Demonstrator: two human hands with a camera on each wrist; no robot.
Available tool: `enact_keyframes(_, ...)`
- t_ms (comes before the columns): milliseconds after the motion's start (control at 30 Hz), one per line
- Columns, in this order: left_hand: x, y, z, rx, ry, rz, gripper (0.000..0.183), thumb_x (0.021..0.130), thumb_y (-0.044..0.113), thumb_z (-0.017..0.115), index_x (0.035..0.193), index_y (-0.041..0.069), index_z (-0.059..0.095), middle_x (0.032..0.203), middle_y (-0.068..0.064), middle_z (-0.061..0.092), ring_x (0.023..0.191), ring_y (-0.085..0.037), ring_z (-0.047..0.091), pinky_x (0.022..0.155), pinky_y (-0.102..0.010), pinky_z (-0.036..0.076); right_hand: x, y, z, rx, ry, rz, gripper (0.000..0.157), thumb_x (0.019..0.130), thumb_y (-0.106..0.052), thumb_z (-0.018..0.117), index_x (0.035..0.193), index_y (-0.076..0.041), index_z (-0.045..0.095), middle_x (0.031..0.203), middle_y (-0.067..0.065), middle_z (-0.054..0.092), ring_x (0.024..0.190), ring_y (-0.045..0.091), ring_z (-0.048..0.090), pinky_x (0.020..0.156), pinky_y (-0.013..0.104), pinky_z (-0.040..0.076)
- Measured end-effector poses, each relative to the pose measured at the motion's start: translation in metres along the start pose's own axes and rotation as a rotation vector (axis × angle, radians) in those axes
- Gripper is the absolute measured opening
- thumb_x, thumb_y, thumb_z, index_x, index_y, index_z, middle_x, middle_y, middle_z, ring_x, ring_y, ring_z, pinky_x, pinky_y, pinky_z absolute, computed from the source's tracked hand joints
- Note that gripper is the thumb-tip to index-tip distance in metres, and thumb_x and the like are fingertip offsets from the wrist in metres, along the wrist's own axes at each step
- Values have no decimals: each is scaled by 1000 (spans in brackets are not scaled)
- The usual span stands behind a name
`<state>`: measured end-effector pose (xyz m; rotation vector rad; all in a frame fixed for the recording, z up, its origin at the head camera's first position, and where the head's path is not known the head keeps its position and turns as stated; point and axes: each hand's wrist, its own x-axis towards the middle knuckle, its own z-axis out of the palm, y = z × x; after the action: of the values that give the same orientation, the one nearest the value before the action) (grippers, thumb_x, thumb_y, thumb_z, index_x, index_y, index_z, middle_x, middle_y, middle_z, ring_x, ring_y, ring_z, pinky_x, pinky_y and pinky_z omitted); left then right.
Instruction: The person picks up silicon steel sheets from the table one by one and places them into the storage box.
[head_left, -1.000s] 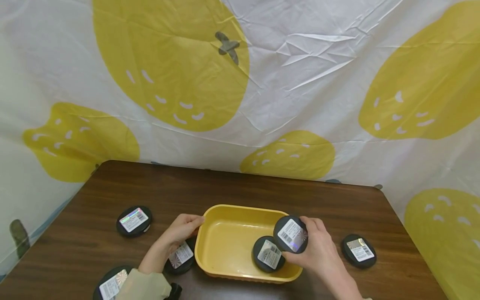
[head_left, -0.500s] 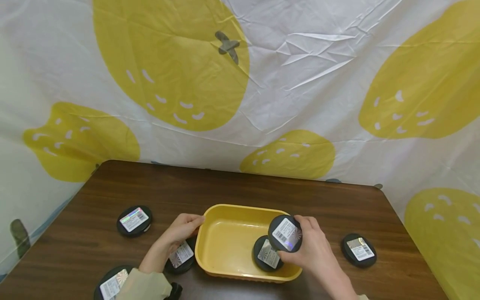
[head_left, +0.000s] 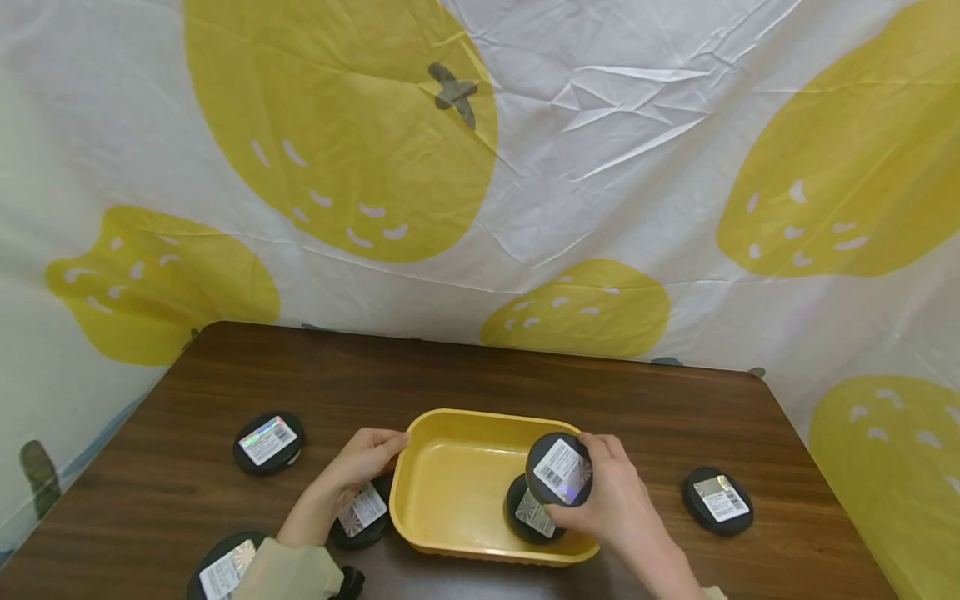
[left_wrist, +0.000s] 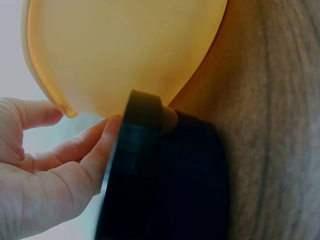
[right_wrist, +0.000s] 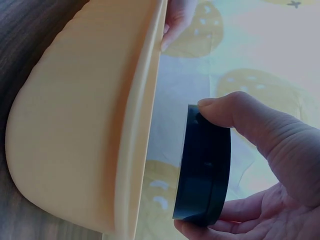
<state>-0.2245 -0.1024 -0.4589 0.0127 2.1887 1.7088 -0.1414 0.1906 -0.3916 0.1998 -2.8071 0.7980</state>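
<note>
My left hand (head_left: 366,457) pinches the left rim of a yellow plastic basin (head_left: 457,492), the thumb on top and fingers beneath. My right hand (head_left: 618,500) grips a black round jar (head_left: 558,469) by its edges, its white and silver label facing up. In the right wrist view this jar (right_wrist: 205,167) hangs above the basin's rim, apart from it. A second black jar (head_left: 517,506) lies inside the basin, partly covered by the held one in the head view. Another black jar (head_left: 362,517) sits on the table against the basin's left side, below my left wrist.
On the brown wooden table (head_left: 360,367), one labelled black jar (head_left: 268,442) lies at the far left and another (head_left: 717,502) at the right. A further jar (head_left: 225,567) is partly hidden by my left sleeve (head_left: 288,571). A lemon-print cloth (head_left: 570,208) hangs behind.
My right hand has carried its jar a little leftward, so it covers more of the jar in the basin. The left hand keeps its place on the rim.
</note>
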Motion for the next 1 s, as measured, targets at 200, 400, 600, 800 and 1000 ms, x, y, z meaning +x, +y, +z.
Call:
enact_keyframes(200,1,-1,-1,-4,-9,14,33,98,15,45,108,-10,64,97,-11,65,83,-15,57,79,-32,49,2,0,5,1,-7,2,83,50,-18,89,118,12,52,109,19,54,91,30,57,77,42,51)
enact_keyframes(400,1,-1,-1,-12,-20,19,33,98,15,45,108,-10,64,95,-10,65,82,-14,57,79,-31,50,2,0,9,2,-13,-1,82,49,-18,90,117,12,52,107,18,54,88,28,57,76,42,51)
enact_keyframes(600,1,-1,-2,-15,-34,33,33,98,16,45,105,-10,65,87,-7,64,77,-13,56,74,-27,48,2,0,12,-10,-7,4,81,48,-18,90,115,10,53,105,16,54,86,27,57,74,42,51)
enact_keyframes(800,2,-2,-2,-24,-36,25,33,98,16,45,105,-10,65,88,-7,65,77,-13,56,74,-27,48,2,1,15,-7,-21,16,82,47,-18,91,115,9,53,104,15,54,83,26,56,72,42,51)
enact_keyframes(1000,1,-1,-1,-21,-11,18,32,98,14,46,106,-10,65,95,-10,65,82,-14,56,77,-29,49,2,4,19,2,-49,25,82,48,-20,90,115,8,54,100,12,52,79,21,53,68,38,50)
